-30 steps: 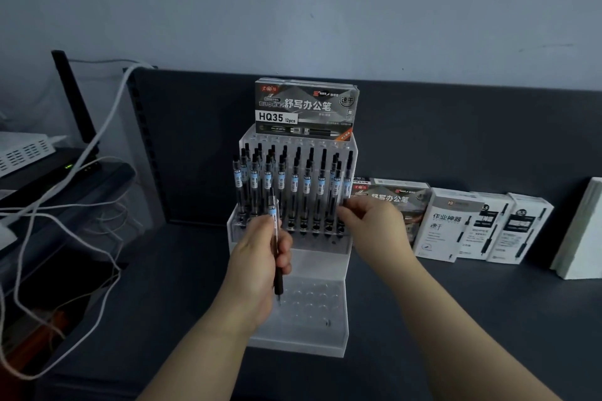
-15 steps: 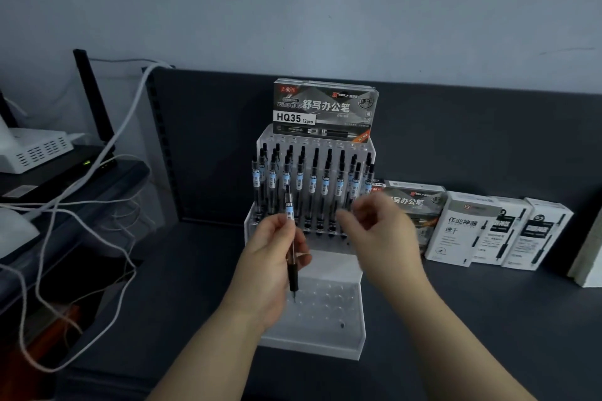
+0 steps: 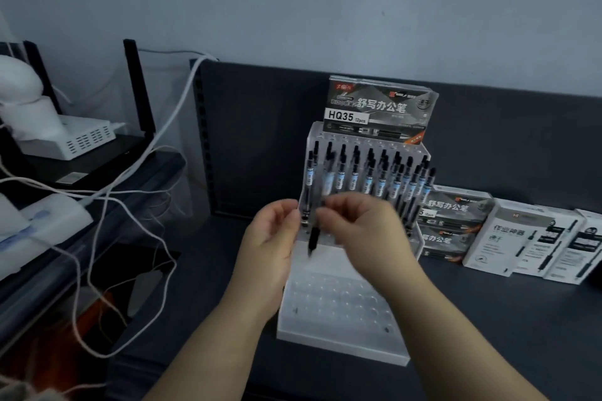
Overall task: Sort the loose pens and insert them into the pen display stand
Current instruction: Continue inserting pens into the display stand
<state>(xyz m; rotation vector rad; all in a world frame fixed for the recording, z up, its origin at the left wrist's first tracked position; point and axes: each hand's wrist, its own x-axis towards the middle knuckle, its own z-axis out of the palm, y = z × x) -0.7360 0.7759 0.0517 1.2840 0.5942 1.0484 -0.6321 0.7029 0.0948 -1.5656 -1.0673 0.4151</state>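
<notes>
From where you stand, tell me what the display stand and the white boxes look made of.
Display stand: looks like clear or frosted acrylic, glossy; the dark surface shows through its walls and hole rows. White boxes: likely printed cardboard, matte, with sharp folded edges. Neither is certain from looks alone.

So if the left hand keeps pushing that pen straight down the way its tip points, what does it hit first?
Probably the display stand's empty lower tier of holes: the pen, pinched between left hand and right hand, points tip-down just above it. Depth is hard to judge.
</notes>
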